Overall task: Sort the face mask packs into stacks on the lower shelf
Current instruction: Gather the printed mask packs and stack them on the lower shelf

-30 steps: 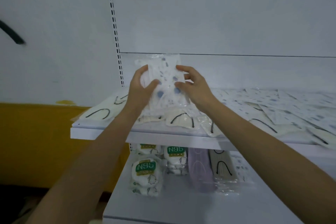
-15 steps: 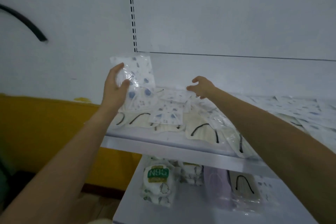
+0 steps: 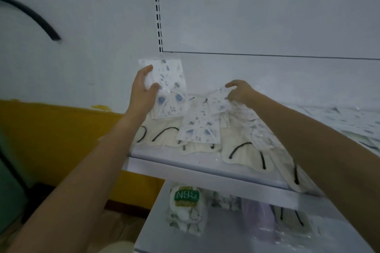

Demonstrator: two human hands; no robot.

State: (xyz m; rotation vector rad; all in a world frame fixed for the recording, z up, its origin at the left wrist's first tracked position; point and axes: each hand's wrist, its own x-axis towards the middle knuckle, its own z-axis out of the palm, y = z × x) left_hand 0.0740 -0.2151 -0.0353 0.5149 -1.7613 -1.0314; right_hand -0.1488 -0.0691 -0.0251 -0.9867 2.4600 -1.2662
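My left hand [image 3: 144,90] holds a stack of white face mask packs with blue speckles [image 3: 168,88] upright above the left end of the upper shelf [image 3: 185,168]. My right hand [image 3: 239,92] pinches the top edge of another speckled pack [image 3: 201,125] that lies over cream masks with black ear loops [image 3: 242,152]. On the lower shelf [image 3: 205,240] stand an N95 pack stack [image 3: 186,207], a lilac pack stack [image 3: 261,220] and a cream pack stack [image 3: 292,220].
More speckled packs [image 3: 349,119] are spread over the right part of the upper shelf. A slotted upright rail [image 3: 157,8] runs up the white back wall. A yellow wall band [image 3: 51,129] lies to the left.
The camera has drifted left. My right hand has dropped onto a speckled pack on the upper shelf and pinched its edge. My left hand still holds its packs upright.
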